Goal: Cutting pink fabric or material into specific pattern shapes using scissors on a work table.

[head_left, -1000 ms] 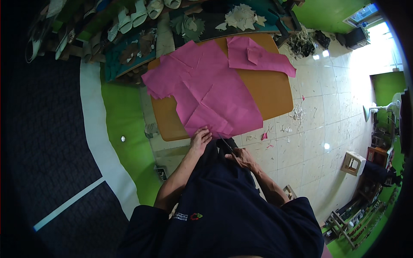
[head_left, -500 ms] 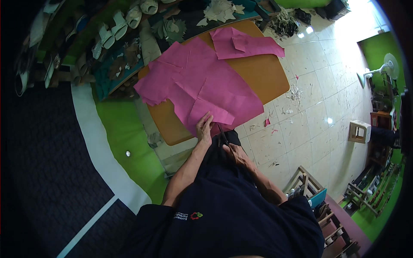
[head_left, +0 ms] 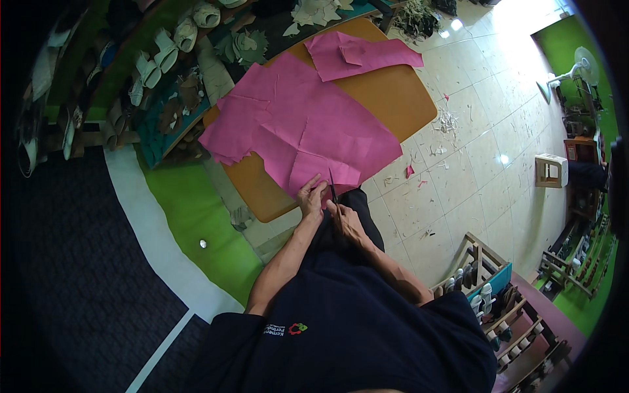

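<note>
A large pink sheet [head_left: 308, 124], creased and ragged at its left edge, lies over an orange-brown tabletop [head_left: 386, 108] and hangs toward me at its near edge. My left hand [head_left: 312, 198] pinches that near edge between thumb and fingers. Close beside it on the right, my right hand [head_left: 345, 219] is closed round the handles of dark scissors [head_left: 333, 185], whose blade points away from me over the pink sheet. Fingers hide most of the handles. A separate pink piece [head_left: 363, 57] with a small flap on it lies at the table's far side.
Pink and pale scraps [head_left: 410, 171] litter the tiled floor [head_left: 465, 150] on the right. Racks of shoes [head_left: 157, 59] stand at the far left, with grey-green offcuts [head_left: 242, 47] near them. A white stool [head_left: 552, 171], a standing fan [head_left: 580, 69] and a shoe rack [head_left: 498, 314] are on the right.
My right hand and the scissors have moved up and left, nearer my left hand. The blade now lies over the pink sheet. The whole view has shifted slightly.
</note>
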Tool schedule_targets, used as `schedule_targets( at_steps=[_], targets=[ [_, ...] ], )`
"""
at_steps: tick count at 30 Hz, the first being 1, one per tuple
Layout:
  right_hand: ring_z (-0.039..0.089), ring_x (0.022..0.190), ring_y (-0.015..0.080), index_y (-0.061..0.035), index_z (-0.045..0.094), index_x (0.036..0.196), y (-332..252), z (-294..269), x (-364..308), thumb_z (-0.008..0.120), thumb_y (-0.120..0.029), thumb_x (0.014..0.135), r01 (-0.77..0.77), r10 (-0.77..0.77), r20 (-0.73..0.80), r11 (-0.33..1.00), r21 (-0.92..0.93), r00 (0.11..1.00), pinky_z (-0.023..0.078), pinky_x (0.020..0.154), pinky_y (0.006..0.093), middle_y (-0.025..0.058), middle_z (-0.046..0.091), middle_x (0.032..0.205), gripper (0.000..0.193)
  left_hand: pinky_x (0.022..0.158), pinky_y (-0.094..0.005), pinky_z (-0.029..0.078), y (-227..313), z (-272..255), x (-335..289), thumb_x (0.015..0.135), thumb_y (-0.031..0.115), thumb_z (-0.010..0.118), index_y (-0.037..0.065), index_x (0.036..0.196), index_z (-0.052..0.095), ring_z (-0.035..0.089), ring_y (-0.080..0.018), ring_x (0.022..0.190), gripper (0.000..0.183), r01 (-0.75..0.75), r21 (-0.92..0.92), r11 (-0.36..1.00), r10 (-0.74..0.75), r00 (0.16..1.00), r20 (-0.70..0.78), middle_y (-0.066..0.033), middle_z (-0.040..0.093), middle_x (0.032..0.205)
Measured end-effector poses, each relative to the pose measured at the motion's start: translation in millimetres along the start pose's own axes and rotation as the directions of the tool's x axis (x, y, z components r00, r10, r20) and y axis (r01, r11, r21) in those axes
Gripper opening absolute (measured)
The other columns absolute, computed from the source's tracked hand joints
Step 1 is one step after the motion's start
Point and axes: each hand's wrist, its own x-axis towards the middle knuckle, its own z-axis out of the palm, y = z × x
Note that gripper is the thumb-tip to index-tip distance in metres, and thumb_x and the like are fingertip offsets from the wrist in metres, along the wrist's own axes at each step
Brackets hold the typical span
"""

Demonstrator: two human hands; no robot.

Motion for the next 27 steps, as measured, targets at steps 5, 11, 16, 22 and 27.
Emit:
schedule_targets(
  at_steps=[5, 11, 16, 22, 27],
  targets=[
    [0.056, 0.059, 0.024, 0.0066, 0.064, 0.079, -6.5, 0.2, -5.0, 0.052, -0.076, 0.088, -0.131, 0.134, -0.033, 0.987, 0.089, 0.99, 0.043, 0.058, 0.0422, 0.0146, 0.057, 0.061, 0.084, 0.084, -0.0278, 0.061, 2.1, 2.8, -0.5, 0.082, -0.008, 0.073, -0.005, 0.124, 0.062, 0.07, -0.0204, 0.087, 0.043, 0.0, -0.003, 1.0, 0.0, 1.0, -0.001, -0.013, 0.069, 0.096],
    [0.048, 0.049, 0.0135, -0.0012, 0.058, 0.07, -14.6, -4.1, -1.5, 0.052, -0.078, 0.085, -0.075, 0.08, -0.06, 0.994, 0.082, 0.995, 0.035, 0.047, 0.0312, 0.0027, 0.05, 0.055, 0.079, 0.08, -0.0255, 0.061, 4.2, 0.5, -4.8, 0.08, -0.007, 0.075, -0.005, 0.125, 0.061, 0.07, -0.0191, 0.083, 0.047, 0.041, -0.031, 0.999, -0.042, 0.999, -0.018, -0.0107, 0.068, 0.092],
    [0.049, 0.051, 0.0149, 0.0009, 0.058, 0.07, -17.0, -12.5, 9.4, 0.055, -0.078, 0.084, -0.115, 0.119, -0.023, 0.982, 0.147, 0.993, 0.037, 0.049, 0.034, 0.0043, 0.05, 0.056, 0.08, 0.073, -0.0228, 0.06, 5.2, 3.3, -10.6, 0.08, -0.006, 0.075, -0.004, 0.126, 0.06, 0.071, -0.0167, 0.079, 0.049, 0.045, -0.022, 0.999, -0.044, 0.999, 0.011, -0.0109, 0.07, 0.091],
    [0.05, 0.052, 0.0154, 0.0033, 0.058, 0.071, -24.8, -20.7, 7.1, 0.058, -0.077, 0.083, -0.15, 0.15, 0.016, 0.98, 0.133, 0.989, 0.039, 0.05, 0.0346, 0.005, 0.051, 0.057, 0.081, 0.068, -0.0208, 0.059, 3.9, 0.4, -10.2, 0.081, -0.006, 0.074, -0.005, 0.129, 0.058, 0.071, -0.0159, 0.077, 0.051, 0.055, -0.061, 0.997, -0.055, 0.998, 0.005, -0.0115, 0.071, 0.09],
    [0.051, 0.052, 0.0148, 0.0026, 0.059, 0.07, -27.3, -25.7, 10.9, 0.059, -0.077, 0.082, -0.11, 0.108, 0.02, 0.986, 0.129, 0.994, 0.039, 0.049, 0.0334, 0.0048, 0.051, 0.056, 0.081, 0.067, -0.0214, 0.059, 1.5, -3.1, -9.5, 0.081, -0.006, 0.074, -0.006, 0.129, 0.057, 0.071, -0.0165, 0.076, 0.051, 0.062, -0.066, 0.996, -0.061, 0.998, 0.019, -0.0128, 0.071, 0.092]
  ],
)
